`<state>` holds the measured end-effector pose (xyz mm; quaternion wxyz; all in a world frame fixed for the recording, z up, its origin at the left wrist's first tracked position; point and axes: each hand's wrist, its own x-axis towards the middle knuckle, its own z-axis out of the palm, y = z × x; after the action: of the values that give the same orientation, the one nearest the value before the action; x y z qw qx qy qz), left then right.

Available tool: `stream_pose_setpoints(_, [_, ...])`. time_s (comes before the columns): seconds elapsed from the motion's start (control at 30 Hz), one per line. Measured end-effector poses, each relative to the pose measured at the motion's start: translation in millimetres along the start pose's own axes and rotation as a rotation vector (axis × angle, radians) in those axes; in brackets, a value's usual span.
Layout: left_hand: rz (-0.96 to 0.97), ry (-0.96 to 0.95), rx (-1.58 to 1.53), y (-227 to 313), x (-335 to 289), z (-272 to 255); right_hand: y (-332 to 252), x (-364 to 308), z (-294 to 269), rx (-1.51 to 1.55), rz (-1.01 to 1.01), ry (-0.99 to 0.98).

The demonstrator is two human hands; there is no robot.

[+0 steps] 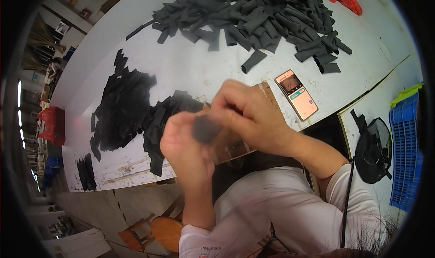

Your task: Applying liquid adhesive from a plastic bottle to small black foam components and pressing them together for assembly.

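My left hand (181,138) and my right hand (247,110) are close together above the near edge of the white table (122,172). Between them is a small dark fabric piece (206,129), blurred by motion. It rests against the fingers of my left hand, which curl round it. The fingers of my right hand are pinched at its upper right side; their tips are partly hidden. Just beyond my left hand lies a pile of black fabric pieces (170,110). A brown board (271,99) shows partly beneath my right hand.
A large heap of dark grey fabric tubes (253,20) covers the far side. More flat black pieces (122,108) lie left. A lit phone (297,94) lies right of my hands. Blue crates (404,153) and a black mesh bag (374,151) are far right; a wooden stool (167,233) stands below.
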<state>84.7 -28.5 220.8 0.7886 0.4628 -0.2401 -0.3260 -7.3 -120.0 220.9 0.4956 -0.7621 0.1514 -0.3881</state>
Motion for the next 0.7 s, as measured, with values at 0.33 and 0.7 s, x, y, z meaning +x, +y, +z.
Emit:
stream_pose_setpoints(0.33, [-0.804,-0.104,-0.987,-36.2,34.4,-48.2,62.1,9.1,-4.7,0.773,0.831,-0.331])
stream_pose_setpoints(0.7, [-0.247,-0.216,0.009,-42.5,12.6,-29.6,84.7,11.8,-3.9,0.652,0.68,-0.428])
